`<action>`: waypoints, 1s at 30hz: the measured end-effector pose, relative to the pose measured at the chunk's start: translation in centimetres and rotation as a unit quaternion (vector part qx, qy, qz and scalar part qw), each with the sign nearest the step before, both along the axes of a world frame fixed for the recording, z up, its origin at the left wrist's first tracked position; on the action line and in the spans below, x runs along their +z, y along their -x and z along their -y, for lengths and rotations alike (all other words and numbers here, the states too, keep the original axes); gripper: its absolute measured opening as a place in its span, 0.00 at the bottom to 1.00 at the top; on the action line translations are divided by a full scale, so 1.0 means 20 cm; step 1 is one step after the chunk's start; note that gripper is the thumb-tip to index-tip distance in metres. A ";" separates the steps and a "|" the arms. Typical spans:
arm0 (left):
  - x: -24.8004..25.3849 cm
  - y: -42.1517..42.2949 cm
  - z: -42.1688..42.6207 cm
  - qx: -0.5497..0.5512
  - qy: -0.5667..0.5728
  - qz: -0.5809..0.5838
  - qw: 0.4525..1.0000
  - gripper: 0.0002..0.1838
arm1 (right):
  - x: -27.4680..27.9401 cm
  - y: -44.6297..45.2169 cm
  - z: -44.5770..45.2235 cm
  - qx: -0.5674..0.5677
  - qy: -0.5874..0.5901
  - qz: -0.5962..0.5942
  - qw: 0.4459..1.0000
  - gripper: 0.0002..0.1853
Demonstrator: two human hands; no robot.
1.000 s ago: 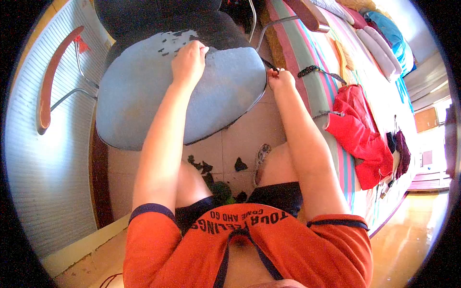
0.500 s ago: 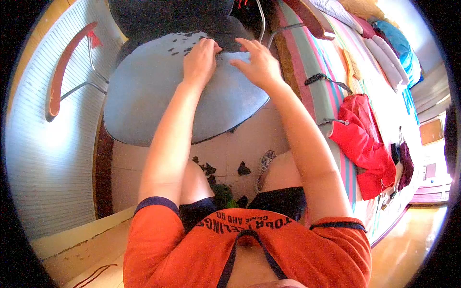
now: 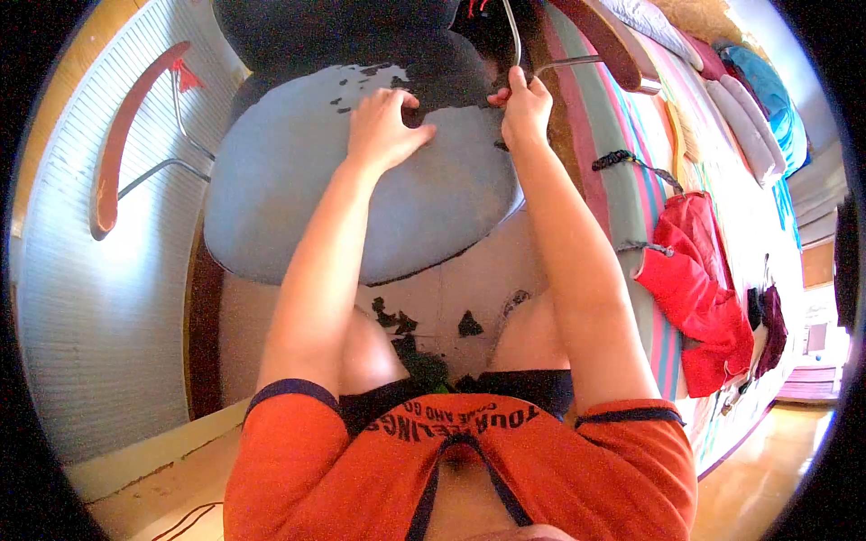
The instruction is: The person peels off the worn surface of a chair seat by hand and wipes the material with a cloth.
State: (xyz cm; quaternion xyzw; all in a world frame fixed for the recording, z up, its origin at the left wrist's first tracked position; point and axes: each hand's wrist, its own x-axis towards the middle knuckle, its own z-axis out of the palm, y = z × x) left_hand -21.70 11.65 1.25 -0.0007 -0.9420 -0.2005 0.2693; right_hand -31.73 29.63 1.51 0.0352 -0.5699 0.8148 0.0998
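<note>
The chair seat (image 3: 307, 207) shows a bare blue-grey surface at its front, with a ragged black covering (image 3: 451, 77) left on the back part. My left hand (image 3: 383, 131) rests over the seat near the torn edge, thumb and fingers apart, with nothing visible between them. At the seat's right side, close to the metal armrest tube (image 3: 517, 41), is my right hand (image 3: 526, 110). Its fingers are curled together; whatever they hold, if anything, is hidden. Small black flakes (image 3: 343, 95) dot the seat left of the black area.
Wooden armrests (image 3: 113, 153) flank the chair. Black scraps (image 3: 469, 323) lie on the tiled floor below, between my legs. To the right is a bed with a striped sheet (image 3: 600, 180), a black strap (image 3: 618, 159) and a red garment (image 3: 695, 307). A ribbed panel (image 3: 72, 270) stands left.
My right hand has moved right, from over the seat to its side, and its spread fingers have closed. My left hand's thumb has come away from its fingers. The view has shifted slightly.
</note>
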 end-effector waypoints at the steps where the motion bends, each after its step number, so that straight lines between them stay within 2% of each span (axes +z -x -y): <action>1: 0.00 0.01 0.01 0.004 -0.005 0.035 0.999 0.23 | 0.01 -0.03 -0.04 -0.029 0.019 0.014 0.999 0.10; 2: -0.03 0.02 0.02 -0.004 -0.017 -0.011 1.000 0.20 | 0.02 -0.07 -0.09 -0.058 0.038 0.028 0.997 0.11; 4: -0.02 0.03 0.04 -0.018 -0.043 0.020 0.999 0.15 | 0.07 -0.09 -0.26 -0.117 0.094 -0.028 0.988 0.13; 5: -0.01 0.02 0.02 -0.023 -0.023 -0.008 0.999 0.09 | 0.09 -0.09 -0.37 -0.133 0.084 -0.029 0.987 0.12; 6: 0.01 0.00 0.00 -0.022 -0.026 -0.009 0.999 0.09 | 0.12 -0.10 -0.49 -0.077 0.103 -0.009 0.992 0.12; 7: 0.02 -0.01 -0.01 -0.017 0.022 -0.020 0.999 0.08 | 0.15 -0.13 -0.58 -0.020 -0.040 -0.004 0.999 0.13; 8: 0.02 -0.03 -0.02 -0.013 0.072 -0.031 0.997 0.08 | 0.19 -0.18 -0.63 0.038 -0.181 0.000 0.983 0.14; 9: 0.02 -0.03 -0.03 -0.011 0.073 -0.031 0.997 0.08 | 0.27 -0.30 -0.62 0.122 -0.289 -0.003 0.950 0.17; 10: 0.02 -0.01 -0.04 0.011 0.059 -0.038 0.997 0.08 | 0.26 -0.33 -0.60 0.124 -0.287 -0.005 0.950 0.17; 11: 0.01 -0.01 -0.03 0.036 0.046 -0.045 0.997 0.08 | 0.25 -0.35 -0.58 0.197 -0.421 0.000 0.886 0.19; 12: 0.01 0.00 -0.02 0.040 0.049 -0.043 0.997 0.08 | 0.23 -0.36 -0.54 0.265 -0.541 0.005 0.798 0.20; 14: -0.01 0.04 0.03 0.091 -0.017 -0.098 0.991 0.09 | 0.14 -0.39 -0.43 0.167 -0.556 -0.190 0.792 0.20; 15: -0.04 0.10 0.10 0.118 -0.105 -0.118 0.980 0.10 | 0.14 -0.40 -0.37 0.126 -0.579 -0.192 0.782 0.16; 16: 0.04 0.08 0.12 0.095 -0.311 -0.158 0.932 0.09 | 0.12 -0.39 -0.31 0.127 -0.575 -0.196 0.784 0.16; 18: 0.17 -0.01 0.21 0.100 -0.472 -0.203 0.852 0.09 | 0.07 -0.35 -0.20 0.083 -0.485 -0.262 0.830 0.13; 19: 0.20 -0.04 0.29 0.068 -0.444 -0.190 0.873 0.10 | 0.09 -0.35 -0.13 0.084 -0.460 -0.240 0.851 0.11; 20: 0.20 -0.07 0.35 0.038 -0.416 -0.173 0.892 0.12 | 0.09 -0.33 -0.06 0.084 -0.457 -0.243 0.852 0.11; 21: 0.27 -0.16 0.31 -0.004 -0.427 -0.106 0.898 0.11 | 0.07 -0.28 0.02 0.087 -0.458 -0.293 0.834 0.11; 23: 0.32 -0.29 0.27 -0.156 -0.370 0.105 0.910 0.12 | 0.03 -0.23 0.15 0.085 -0.459 -0.395 0.791 0.12; 24: 0.36 -0.36 0.20 -0.203 -0.317 0.240 0.895 0.12 | 0.01 -0.21 0.19 0.087 -0.456 -0.396 0.792 0.12; 25: 0.38 -0.42 0.13 -0.234 -0.275 0.341 0.868 0.13 | -0.02 -0.19 0.24 0.105 -0.488 -0.401 0.768 0.12; 26: 0.39 -0.48 0.07 -0.251 -0.238 0.400 0.849 0.14 | -0.03 -0.17 0.28 0.121 -0.519 -0.404 0.743 0.13; 27: 0.38 -0.50 0.03 -0.277 -0.220 0.459 0.815 0.16 | -0.03 -0.13 0.28 0.144 -0.506 -0.417 0.742 0.14; 28: 0.34 -0.52 0.01 -0.275 -0.214 0.480 0.805 0.15 | -0.01 -0.07 0.30 0.198 -0.506 -0.387 0.745 0.15; 30: 0.32 -0.50 0.03 -0.215 -0.181 0.479 0.832 0.15 | -0.03 -0.04 0.30 0.205 -0.475 -0.409 0.752 0.13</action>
